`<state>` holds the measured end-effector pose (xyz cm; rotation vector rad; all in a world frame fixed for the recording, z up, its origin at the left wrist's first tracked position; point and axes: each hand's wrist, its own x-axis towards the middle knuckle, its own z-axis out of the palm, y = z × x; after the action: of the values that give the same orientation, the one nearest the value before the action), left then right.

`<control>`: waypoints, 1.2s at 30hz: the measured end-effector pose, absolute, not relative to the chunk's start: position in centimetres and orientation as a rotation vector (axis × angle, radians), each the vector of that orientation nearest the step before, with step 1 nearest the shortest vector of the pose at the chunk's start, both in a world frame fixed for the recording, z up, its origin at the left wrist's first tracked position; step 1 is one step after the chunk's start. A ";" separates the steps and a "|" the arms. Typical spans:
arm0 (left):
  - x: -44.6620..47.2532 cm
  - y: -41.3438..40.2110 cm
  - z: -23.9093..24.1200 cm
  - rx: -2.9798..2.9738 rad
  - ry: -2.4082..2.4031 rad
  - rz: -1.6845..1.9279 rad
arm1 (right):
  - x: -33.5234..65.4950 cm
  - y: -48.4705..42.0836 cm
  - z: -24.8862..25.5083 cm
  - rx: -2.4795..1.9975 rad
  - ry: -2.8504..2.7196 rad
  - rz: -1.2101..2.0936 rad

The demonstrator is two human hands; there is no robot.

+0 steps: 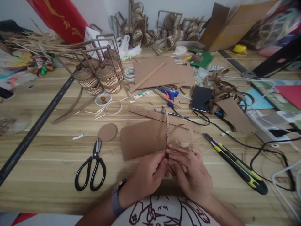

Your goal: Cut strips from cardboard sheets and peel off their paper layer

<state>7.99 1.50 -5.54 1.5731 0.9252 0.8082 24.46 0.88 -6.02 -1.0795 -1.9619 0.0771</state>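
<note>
A narrow strip of corrugated cardboard (167, 125) stands up from between my two hands, its ridged side showing and its upper end curving over. My left hand (149, 174) pinches its lower end, with thumb and fingers closed. Against it, the closed fingers of my right hand (191, 171) press on the same end; the fingertips partly hide one another. Just beyond the hands lies a flat cardboard piece (143, 139). Black-handled scissors (94, 164) rest to the left, beside a round cardboard disc (108, 131). A yellow and black utility knife (235, 163) lies to the right.
Farther back are cardboard buckets with stick-lined sides (108, 78), tape rings (113, 107), a blue glue gun (169, 94) and a phone (201, 99). Tangled cardboard strips (225, 91) lie right of it. Black cables (235, 138) cross the right side.
</note>
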 end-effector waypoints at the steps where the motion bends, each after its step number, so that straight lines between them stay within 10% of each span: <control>1: 8.0 1.5 -5.5 1.590 0.923 0.806 | 24.5 0.8 -6.0 -1.094 -1.947 0.087; 36: 7.8 1.4 -5.9 1.590 0.978 0.801 | 24.3 0.9 -6.0 -1.108 -1.935 0.073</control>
<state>7.75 1.40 -5.87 1.5903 0.9780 0.8012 24.25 0.88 -5.96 -1.1079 -1.9351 0.0725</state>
